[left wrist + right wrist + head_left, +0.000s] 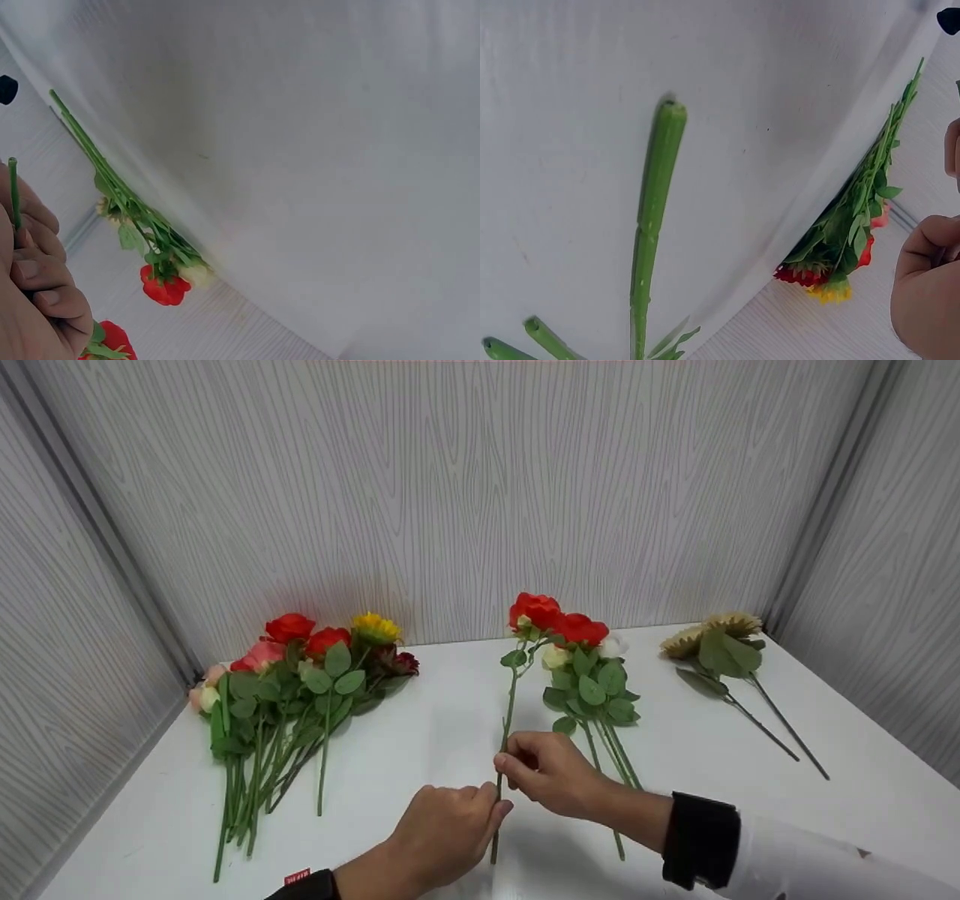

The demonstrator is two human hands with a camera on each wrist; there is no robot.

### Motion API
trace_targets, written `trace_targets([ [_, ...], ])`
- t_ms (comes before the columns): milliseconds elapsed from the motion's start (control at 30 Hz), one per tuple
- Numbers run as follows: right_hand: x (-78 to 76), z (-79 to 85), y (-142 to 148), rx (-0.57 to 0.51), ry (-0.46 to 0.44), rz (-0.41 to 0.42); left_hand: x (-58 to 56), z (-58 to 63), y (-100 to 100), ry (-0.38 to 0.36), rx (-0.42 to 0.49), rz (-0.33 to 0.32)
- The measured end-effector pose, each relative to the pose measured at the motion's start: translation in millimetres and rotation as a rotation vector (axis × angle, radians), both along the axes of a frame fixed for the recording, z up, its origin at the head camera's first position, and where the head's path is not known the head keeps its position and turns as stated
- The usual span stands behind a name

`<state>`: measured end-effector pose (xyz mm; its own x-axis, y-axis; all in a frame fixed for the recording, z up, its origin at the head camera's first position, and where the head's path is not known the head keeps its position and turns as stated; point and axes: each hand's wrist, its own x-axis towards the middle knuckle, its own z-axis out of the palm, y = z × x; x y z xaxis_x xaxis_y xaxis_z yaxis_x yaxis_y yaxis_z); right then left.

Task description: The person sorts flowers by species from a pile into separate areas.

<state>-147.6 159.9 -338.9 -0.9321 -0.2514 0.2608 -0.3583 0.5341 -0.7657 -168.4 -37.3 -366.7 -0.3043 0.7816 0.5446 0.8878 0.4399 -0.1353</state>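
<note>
Both hands hold the long green stem of one red rose [534, 609], which has a small pale bud beside its bloom. My left hand [450, 829] grips the stem near its bottom end. Just above it, my right hand [551, 772] pinches the same stem between thumb and fingers. The cut tip pokes out past the left fingers in the left wrist view, where the left hand [41, 277] lies at the left edge. Close beside the right forearm lies a small bunch with a red rose [581, 630], pale blooms and green leaves.
On the left of the white table [420, 720] lies a larger pile of flowers, with red roses [290, 628], a yellow sunflower [376, 628] and pink blooms. Two beige sunflowers [731, 624] lie at the far right. Wood-patterned panels [465, 495] close off the back and sides.
</note>
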Motion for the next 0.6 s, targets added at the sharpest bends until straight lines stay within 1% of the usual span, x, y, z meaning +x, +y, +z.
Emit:
trace_targets([
  [133, -4.2, -1.2, 4, 0.046, 0.014, -0.046, -0.6, -1.0, -3, 0.027, 0.013, -0.011],
  [267, -13.6, -3.8, 15, 0.142, 0.036, -0.106, -2.1, -1.0, -11, 0.039, 0.016, 0.001],
  [467, -31.3, -11.0, 41, 0.348, 0.055, -0.194, -7.0, 0.2, -29, 0.046, 0.015, 0.058],
  [600, -38.0, -12.0, 57, 0.464, 0.035, -0.215, -14.3, 1.2, -43, 0.038, 0.014, 0.111],
])
